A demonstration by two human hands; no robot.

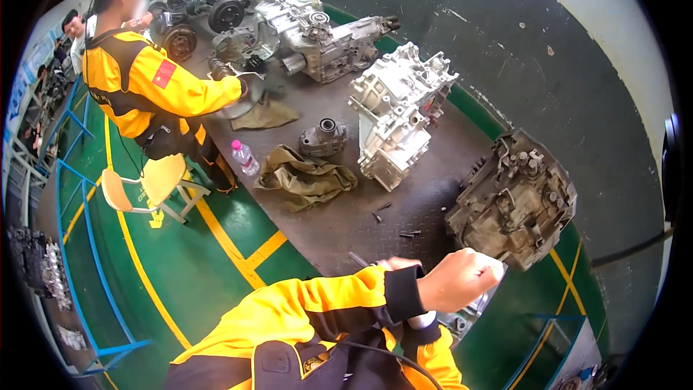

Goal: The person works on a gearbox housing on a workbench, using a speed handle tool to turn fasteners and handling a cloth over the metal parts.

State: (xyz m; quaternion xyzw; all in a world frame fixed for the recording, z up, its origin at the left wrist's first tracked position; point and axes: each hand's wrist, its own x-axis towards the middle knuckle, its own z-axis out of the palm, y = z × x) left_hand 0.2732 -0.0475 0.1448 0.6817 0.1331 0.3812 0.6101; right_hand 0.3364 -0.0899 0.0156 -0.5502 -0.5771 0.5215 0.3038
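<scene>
Yellow sleeve (271, 307); left fingers (488, 273) curled tight, any hold hidden; right fingers (397, 263) mostly covered, grip indiscernible.

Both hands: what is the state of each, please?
Left hand: closed in a fist; any content hidden.
Right hand: mostly behind left cuff; state cannot be told.

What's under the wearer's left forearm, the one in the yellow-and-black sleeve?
Partly visible: the bare right hand and a shiny silver metal part. A slim silver rod sticks out nearby. Most of the right hand, and anything in it, is covered by the yellow-and-black sleeve.
</scene>
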